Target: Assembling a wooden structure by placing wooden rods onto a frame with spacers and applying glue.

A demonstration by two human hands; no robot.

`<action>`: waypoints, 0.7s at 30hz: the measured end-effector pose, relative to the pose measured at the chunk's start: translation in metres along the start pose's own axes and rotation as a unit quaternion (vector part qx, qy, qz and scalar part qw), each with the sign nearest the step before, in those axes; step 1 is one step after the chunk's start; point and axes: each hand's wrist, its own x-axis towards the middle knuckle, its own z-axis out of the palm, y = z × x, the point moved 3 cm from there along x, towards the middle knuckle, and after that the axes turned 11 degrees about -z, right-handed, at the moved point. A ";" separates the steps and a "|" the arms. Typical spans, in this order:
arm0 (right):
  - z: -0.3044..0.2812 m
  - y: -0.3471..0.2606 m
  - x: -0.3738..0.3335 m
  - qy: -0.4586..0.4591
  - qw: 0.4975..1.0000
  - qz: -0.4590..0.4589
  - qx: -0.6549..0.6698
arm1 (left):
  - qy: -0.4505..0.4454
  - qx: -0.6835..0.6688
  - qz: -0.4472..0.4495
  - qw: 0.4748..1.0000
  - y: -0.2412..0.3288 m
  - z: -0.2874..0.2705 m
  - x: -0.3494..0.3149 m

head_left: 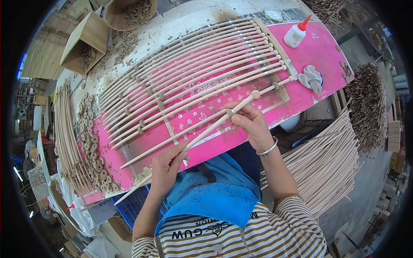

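A slender wooden rod [207, 132] with a ball-shaped end [255, 94] and a tapered tip slants across in front of me. My left hand [167, 165] is wrapped round its lower part; the tip sticks out past the wrist. My right hand [253, 124], a bangle at its wrist, pinches a small wooden ring [230, 112] that sits around the rod below the ball. Beyond my hands, several similar ball-ended rods [241, 85] lie side by side on a pink-topped table [223, 142], with rings on them. One rod lies apart, nearest to my hands.
Loose wooden rings [92, 148] pile up at left, beside a rod bundle [66, 142]. A wooden box [92, 36] and a round bowl [112, 17] stand at the back. At right are a red-tipped white bottle [295, 36] and a grey glove [310, 78]. More rods [322, 161] are stacked below the table's right edge.
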 end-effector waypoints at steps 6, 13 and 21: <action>-0.017 0.000 -0.005 0.019 0.998 0.014 -0.066 | 0.007 0.066 0.038 0.997 0.011 0.008 0.008; -0.025 -0.009 -0.008 0.034 0.998 0.007 -0.045 | 0.017 0.081 0.072 0.994 0.018 0.017 0.019; -0.036 -0.017 -0.008 0.076 0.996 0.009 -0.048 | 0.033 0.138 0.105 0.984 0.028 0.024 0.038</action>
